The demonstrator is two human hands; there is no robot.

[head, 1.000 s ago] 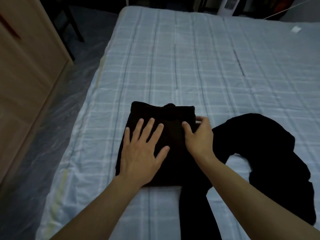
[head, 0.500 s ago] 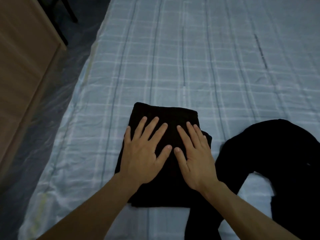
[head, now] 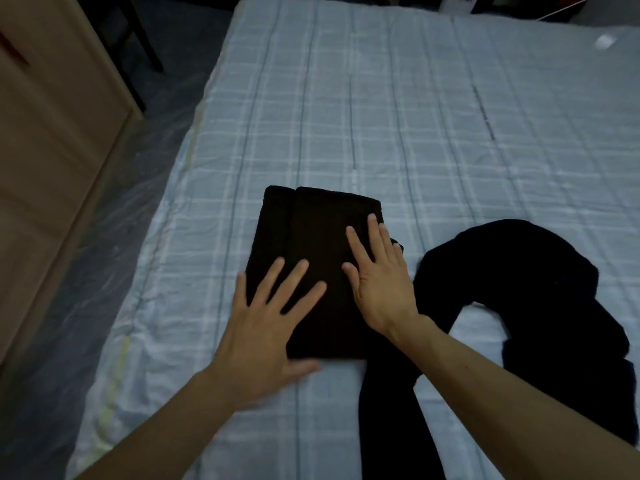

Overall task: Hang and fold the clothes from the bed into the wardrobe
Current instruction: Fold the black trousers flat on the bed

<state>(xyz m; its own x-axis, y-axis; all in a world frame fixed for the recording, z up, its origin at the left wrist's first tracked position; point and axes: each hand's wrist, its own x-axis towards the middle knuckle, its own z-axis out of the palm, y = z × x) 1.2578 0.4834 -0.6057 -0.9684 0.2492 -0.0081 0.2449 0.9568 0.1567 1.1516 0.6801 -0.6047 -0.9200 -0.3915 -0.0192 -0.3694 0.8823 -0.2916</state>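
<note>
A dark folded garment (head: 311, 230) lies as a neat rectangle on the pale checked bed (head: 398, 116), near its left side. My left hand (head: 266, 323) lies flat with spread fingers over the garment's near left corner, slightly blurred. My right hand (head: 377, 275) presses flat on its right half, fingers straight and pointing away from me. To the right, a second black garment (head: 519, 292) lies unfolded in a curved heap, one part trailing toward the near edge under my right forearm.
The light wooden wardrobe (head: 52, 161) stands at the left, across a strip of floor covered in plastic sheeting (head: 114, 271). Dark chair legs (head: 138, 39) show at the top left. A white appliance (head: 457, 1) stands beyond the bed's far edge.
My right hand went from gripping the garment's far right corner to lying flat on it. My left hand has slid back toward the near left corner.
</note>
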